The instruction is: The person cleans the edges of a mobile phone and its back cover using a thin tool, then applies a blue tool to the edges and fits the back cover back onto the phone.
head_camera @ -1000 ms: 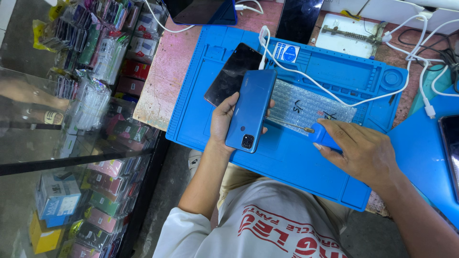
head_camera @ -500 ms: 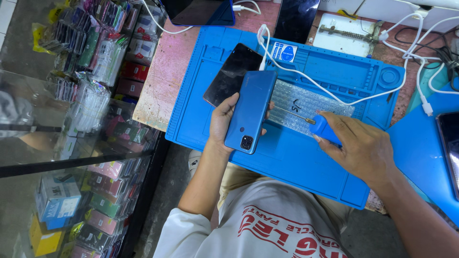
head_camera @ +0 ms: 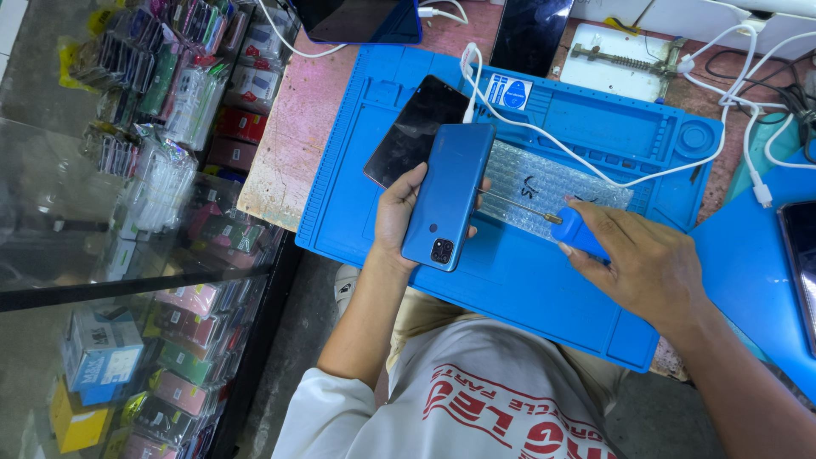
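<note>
- A blue phone is gripped back-up in the left hand; the fingers are wrapped under it and mostly hidden, with only tips seen at its edges.
- A screwdriver with a blue handle is held in the right hand; the fingers are closed around the handle, most of which is covered, and the thin shaft is pointed toward 9 o'clock, its tip at the phone's side edge.
- A dark screen panel is partly covered by the phone, lying at 11 o'clock from it.
- A sheet of bubble wrap is laid at 3 o'clock from the phone, crossed by a white cable.
- All of this is carried by a blue mat on a worn pink worktop.
- Dark devices at 12 o'clock and at the right edge are cut off by the frame.
- At 9 o'clock, packaged goods are seen behind a glass case; reflections make them hard to make out.
</note>
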